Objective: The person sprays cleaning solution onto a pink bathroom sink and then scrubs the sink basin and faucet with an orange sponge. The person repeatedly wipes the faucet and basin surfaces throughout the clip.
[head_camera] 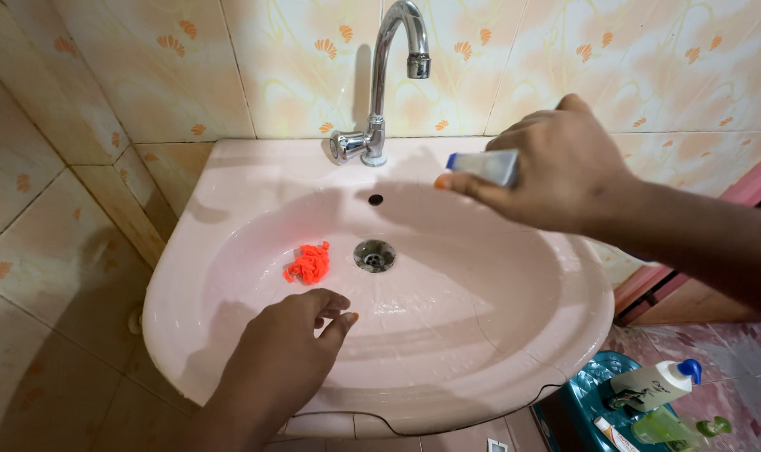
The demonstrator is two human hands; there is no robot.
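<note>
I see the pink washbasin (230,180) first, then my right hand (564,167) clamped on a small tube (487,166) — long axis level, nozzle pointing left. My left hand (292,343), fingers loosely curled and empty, is nearer the orange blob (309,262), just beyond its fingertips.

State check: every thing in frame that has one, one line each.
Tube: held in right hand, roughly level above the basin.
Left hand: empty, fingers curled, over the basin.
Orange scrap: lying in sink, beside drain.
Tap: no water running.
Drain: unplugged.
</note>
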